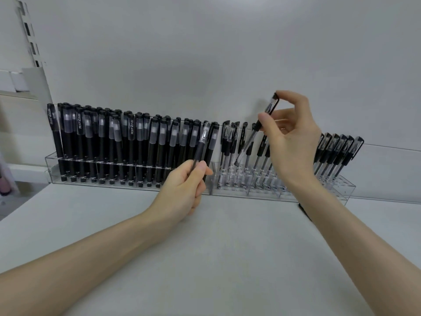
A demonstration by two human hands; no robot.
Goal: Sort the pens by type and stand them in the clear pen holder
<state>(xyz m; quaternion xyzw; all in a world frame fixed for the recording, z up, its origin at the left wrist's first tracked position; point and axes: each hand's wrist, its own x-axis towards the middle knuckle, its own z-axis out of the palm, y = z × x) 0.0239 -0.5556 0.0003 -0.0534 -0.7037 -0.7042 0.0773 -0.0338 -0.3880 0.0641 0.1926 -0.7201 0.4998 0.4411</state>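
My right hand (293, 137) pinches a clear pen (257, 128); I'd lower its tip straight into a free slot. My left hand (184, 188) grips another pen (200, 144).

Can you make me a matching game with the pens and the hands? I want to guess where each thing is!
Things:
1. left hand
2. right hand
3. black-barrel pens
4. clear-barrel pens

Places:
A. standing in the left part of the clear pen holder
B. holding a pen with a black clip, tilted above the holder's middle
C. standing at the holder's right end
D. holding a pen with a clear cap, in front of the black-barrel rows

Pairs: 1-D, 2-B, 3-A, 4-C
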